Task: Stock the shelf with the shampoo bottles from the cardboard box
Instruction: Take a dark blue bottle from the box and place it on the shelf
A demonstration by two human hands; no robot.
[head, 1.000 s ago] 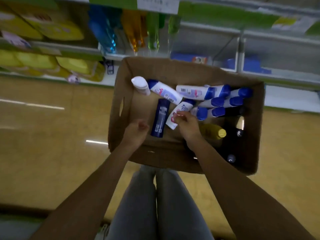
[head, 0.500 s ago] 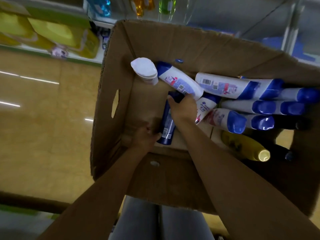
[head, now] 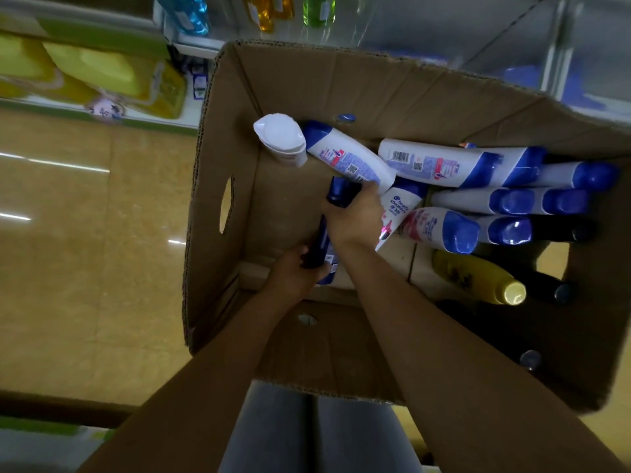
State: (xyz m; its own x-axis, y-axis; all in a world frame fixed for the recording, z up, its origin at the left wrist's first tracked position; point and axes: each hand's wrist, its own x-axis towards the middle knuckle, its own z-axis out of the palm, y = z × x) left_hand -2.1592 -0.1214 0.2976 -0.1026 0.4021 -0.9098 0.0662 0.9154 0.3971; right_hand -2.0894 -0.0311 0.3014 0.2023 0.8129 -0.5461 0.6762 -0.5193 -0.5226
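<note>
While both hands grip the slim dark-blue plastic shampoo bottle (head: 322,240) — left hand (head: 296,273) low, right hand (head: 355,218) near its cap — it looks rigid, slick; hold mid-body.

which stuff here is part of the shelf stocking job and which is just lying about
Job:
cardboard box
dark blue bottle, gripped by left hand and right hand
white shampoo bottles
yellow bottle

Lying about:
yellow packs on left shelf
coloured bottles above
</note>
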